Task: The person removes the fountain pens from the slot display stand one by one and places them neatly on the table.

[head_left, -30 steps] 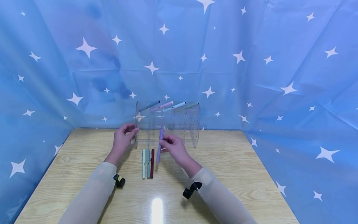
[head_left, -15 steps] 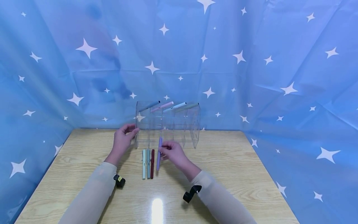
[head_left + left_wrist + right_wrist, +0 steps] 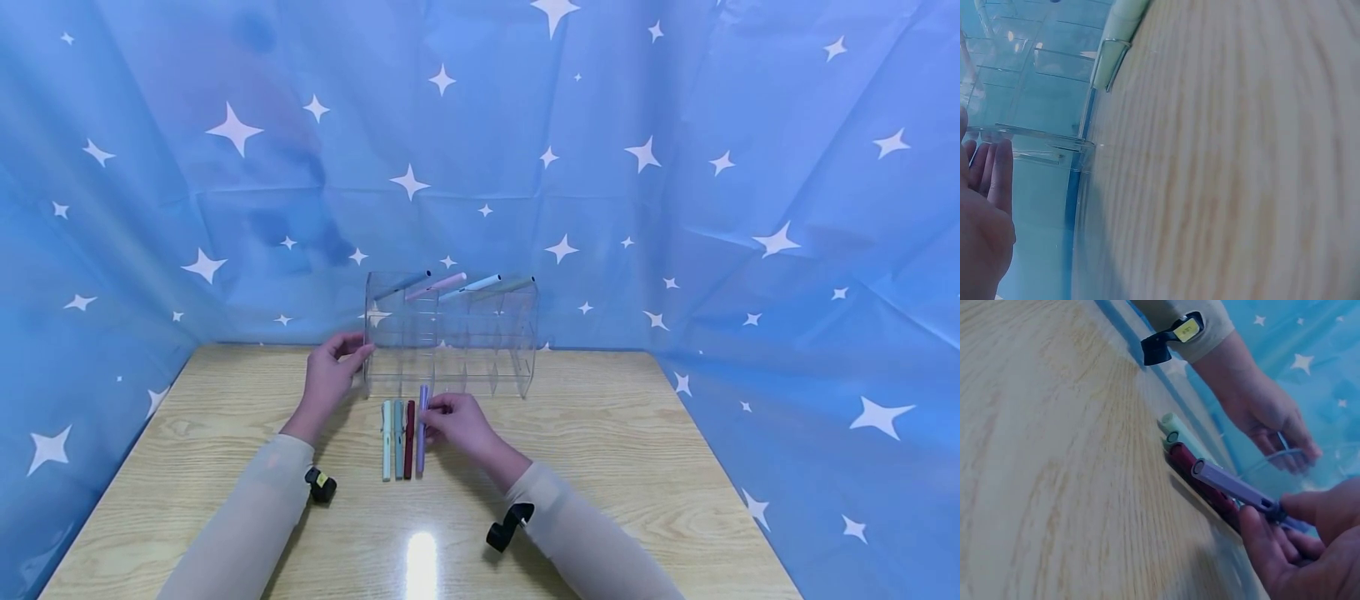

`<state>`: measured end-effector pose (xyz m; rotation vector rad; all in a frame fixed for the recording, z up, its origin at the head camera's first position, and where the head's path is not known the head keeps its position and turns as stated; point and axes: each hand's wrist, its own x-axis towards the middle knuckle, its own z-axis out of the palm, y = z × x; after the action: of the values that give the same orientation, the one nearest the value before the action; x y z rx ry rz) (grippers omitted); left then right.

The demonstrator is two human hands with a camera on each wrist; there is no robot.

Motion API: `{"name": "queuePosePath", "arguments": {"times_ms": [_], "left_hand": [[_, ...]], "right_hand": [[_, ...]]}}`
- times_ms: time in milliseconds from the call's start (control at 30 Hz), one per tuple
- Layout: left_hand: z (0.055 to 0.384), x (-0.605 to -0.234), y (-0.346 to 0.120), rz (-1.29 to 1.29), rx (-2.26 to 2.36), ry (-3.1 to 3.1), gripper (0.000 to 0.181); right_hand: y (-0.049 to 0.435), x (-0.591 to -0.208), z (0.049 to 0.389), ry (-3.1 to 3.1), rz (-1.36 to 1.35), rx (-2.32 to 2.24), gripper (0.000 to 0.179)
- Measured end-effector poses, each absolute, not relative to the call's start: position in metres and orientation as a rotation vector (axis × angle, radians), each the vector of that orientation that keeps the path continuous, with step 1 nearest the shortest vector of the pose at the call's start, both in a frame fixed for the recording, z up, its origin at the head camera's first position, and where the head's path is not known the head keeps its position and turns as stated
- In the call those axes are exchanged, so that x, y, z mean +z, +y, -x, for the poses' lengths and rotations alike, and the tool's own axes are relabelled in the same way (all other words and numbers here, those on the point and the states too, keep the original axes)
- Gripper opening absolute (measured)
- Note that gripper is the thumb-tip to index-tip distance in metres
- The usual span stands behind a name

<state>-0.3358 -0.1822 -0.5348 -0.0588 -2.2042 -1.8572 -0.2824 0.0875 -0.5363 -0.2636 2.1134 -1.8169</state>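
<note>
My right hand [image 3: 461, 421] pinches a purple pen [image 3: 422, 433] between thumb and fingers, just right of a row of pens on the table. The row holds a pale green pen [image 3: 387, 442], a blue-green pen [image 3: 399, 442] and a dark red pen [image 3: 409, 442]. In the right wrist view the purple pen [image 3: 1235, 486] is slightly raised beside the dark red one [image 3: 1200, 481]. Behind the row stands a clear pen rack [image 3: 450, 358] with dividers. My left hand [image 3: 328, 371] holds the rack's left side, thumb in front and fingers at its outer edge.
Across the rack's top lie a dark blue pen [image 3: 402, 284], a pink pen [image 3: 437, 286], a light blue pen [image 3: 470, 287] and a grey-green pen [image 3: 507, 286], all slanted. The wooden table [image 3: 637, 467] ends at a blue star-patterned curtain [image 3: 480, 150].
My right hand has brought the purple pen down and toward me, from in front of the rack to beside the dark red pen. My left hand stays on the rack.
</note>
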Motion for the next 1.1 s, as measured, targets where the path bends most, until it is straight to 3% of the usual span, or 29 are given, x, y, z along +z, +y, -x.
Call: {"name": "queuePosePath", "arguments": {"times_ms": [1100], "left_hand": [[0.336, -0.535, -0.183, 0.068, -1.872, -2.19, 0.048]], "right_hand": [[0.076, -0.539, 0.279, 2.172, 0.146, -1.733, 0.025]]}}
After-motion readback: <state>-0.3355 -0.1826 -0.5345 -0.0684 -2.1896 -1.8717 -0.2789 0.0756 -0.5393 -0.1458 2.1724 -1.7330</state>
